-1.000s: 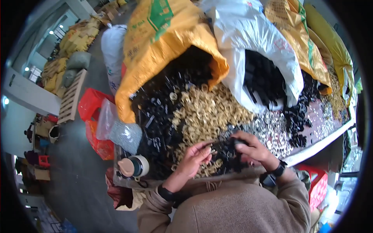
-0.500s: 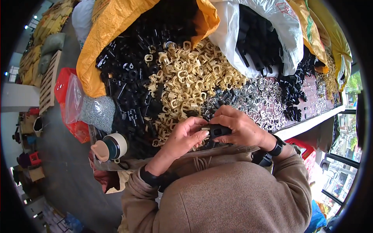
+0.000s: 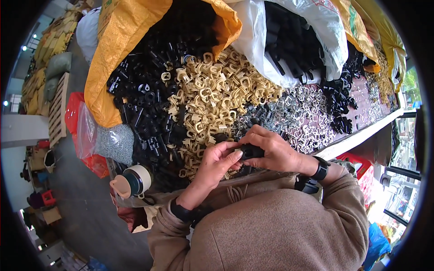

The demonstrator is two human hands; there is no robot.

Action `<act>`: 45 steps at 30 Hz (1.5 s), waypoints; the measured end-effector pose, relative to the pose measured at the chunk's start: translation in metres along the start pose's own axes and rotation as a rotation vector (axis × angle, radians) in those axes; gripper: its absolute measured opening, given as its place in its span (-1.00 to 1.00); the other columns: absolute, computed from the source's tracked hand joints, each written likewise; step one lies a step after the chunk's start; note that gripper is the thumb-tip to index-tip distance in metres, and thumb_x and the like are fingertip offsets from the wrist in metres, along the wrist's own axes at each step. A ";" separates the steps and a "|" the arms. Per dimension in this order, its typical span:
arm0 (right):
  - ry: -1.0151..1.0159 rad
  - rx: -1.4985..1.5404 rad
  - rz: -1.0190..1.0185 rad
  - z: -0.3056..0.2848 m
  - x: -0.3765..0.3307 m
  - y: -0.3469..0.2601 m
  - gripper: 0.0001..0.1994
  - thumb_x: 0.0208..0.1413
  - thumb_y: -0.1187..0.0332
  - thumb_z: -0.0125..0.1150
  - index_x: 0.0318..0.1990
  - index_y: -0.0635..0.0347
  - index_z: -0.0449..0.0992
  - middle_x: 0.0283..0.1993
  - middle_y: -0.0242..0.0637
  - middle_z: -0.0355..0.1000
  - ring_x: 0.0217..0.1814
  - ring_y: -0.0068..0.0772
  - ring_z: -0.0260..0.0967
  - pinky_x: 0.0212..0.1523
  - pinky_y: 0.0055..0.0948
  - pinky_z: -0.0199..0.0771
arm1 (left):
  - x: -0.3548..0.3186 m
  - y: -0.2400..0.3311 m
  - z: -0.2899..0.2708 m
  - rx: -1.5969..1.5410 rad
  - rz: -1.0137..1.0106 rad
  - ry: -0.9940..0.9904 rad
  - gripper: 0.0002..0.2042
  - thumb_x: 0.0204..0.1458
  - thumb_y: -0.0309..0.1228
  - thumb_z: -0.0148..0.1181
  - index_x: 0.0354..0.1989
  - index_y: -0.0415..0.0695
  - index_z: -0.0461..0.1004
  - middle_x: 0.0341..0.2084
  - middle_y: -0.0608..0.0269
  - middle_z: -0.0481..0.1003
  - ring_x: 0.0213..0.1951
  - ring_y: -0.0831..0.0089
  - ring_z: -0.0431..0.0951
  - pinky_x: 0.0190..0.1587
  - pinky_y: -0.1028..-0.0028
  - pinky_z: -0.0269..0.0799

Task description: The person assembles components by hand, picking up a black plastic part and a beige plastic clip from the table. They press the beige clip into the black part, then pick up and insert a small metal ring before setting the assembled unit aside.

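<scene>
Both hands meet over the table's near edge, around a small black plastic part (image 3: 251, 152). My right hand (image 3: 279, 151) grips its right end, thumb below and fingers curled over the top. My left hand (image 3: 211, 166) pinches its left end between thumb and forefinger; a bit of pale gold shows there, mostly covered by the fingers. Just beyond the hands lies a heap of gold-coloured metal buckle-like pieces (image 3: 212, 97). Black plastic parts (image 3: 147, 106) are piled to its left, and small silvery metal pieces (image 3: 309, 115) spread to its right.
A yellow woven sack (image 3: 101, 86) and a white sack (image 3: 332, 43) lie open at the back. A cup with a beige lid (image 3: 138, 179) stands at the near left corner, by a clear bag of small grey pieces (image 3: 115, 142). A pale table edge (image 3: 361, 134) runs off right.
The black part has turned between my fingers, so its opening no longer faces up. Both hands stay together at nearly the same spot; the whole view has shifted slightly.
</scene>
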State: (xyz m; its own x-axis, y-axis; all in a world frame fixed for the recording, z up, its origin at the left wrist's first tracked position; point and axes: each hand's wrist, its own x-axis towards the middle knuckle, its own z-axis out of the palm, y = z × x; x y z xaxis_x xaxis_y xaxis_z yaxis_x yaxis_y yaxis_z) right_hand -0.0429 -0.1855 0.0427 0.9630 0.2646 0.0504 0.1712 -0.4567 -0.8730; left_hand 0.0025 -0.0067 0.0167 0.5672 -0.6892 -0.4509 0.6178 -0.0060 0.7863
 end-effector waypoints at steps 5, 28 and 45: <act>0.037 0.022 0.030 0.008 0.000 0.004 -0.61 -0.32 0.42 0.27 -0.23 0.23 0.34 -0.32 -0.19 0.23 -0.26 -0.18 0.25 -0.27 -0.39 0.32 | 0.003 0.000 0.003 0.007 -0.035 -0.003 -0.73 -0.03 -0.43 0.02 -0.18 -0.32 0.30 -0.49 0.29 0.41 -0.52 0.68 0.39 -0.47 0.70 0.36; -0.318 0.674 -0.245 0.002 0.010 0.039 -0.37 -0.23 0.06 0.20 -0.04 0.31 0.22 -0.09 -0.15 0.23 -0.02 -0.26 0.17 0.03 -0.36 0.09 | 0.007 0.004 0.001 -0.008 -0.040 -0.082 -0.35 -0.26 -0.61 0.18 0.06 -0.25 0.00 -0.18 0.16 0.28 -0.26 0.50 0.38 -0.28 0.56 0.39; -0.040 0.675 -0.159 -0.012 -0.014 0.040 -0.30 -0.25 -0.17 0.10 -0.12 0.33 0.30 -0.17 -0.19 0.29 -0.12 -0.35 0.25 -0.06 -0.42 0.20 | 0.001 0.004 -0.005 0.045 0.089 -0.061 -0.35 -0.22 -0.60 0.15 0.07 -0.27 -0.05 -0.28 0.12 0.35 -0.34 0.58 0.39 -0.28 0.61 0.35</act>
State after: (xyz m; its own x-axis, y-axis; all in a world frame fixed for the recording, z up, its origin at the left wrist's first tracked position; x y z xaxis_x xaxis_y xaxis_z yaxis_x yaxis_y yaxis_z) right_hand -0.0471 -0.2177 0.0129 0.9264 0.3215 0.1959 0.1301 0.2149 -0.9679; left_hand 0.0080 -0.0038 0.0177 0.5835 -0.7314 -0.3528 0.5407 0.0259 0.8408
